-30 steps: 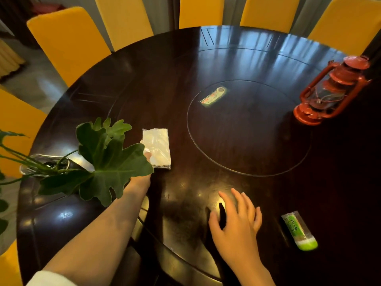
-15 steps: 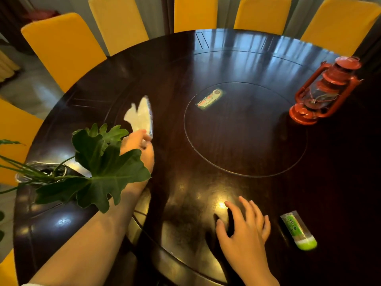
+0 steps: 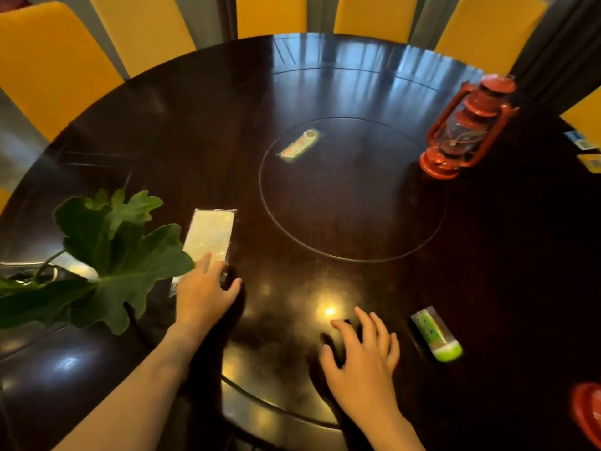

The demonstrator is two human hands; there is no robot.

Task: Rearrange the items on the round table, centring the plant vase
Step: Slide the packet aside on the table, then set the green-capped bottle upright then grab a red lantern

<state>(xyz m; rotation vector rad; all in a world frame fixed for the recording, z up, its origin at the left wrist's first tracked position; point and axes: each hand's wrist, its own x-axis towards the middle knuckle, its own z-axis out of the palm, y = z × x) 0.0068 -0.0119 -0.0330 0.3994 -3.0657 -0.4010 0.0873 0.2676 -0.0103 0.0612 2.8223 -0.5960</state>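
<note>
The left hand (image 3: pixel 205 292) lay flat with fingers spread, its fingertips pressing the near end of a white packet (image 3: pixel 209 237) on the counter (image 3: pixel 195 131); it gripped nothing. The packet's long axis ran away from the person, tilted slightly right, its far end pointing toward the inlaid ring (image 3: pixel 353 190). The right hand (image 3: pixel 361 356) rested open, palm down, nearer the person than the ring, holding nothing. The plant (image 3: pixel 110 255) stood well left of the ring, by the counter's edge, its big leaf overlapping the packet's left side. A green tube (image 3: pixel 435 333) lay just right of the right hand. A red lantern (image 3: pixel 465 128) stood right of the ring.
</note>
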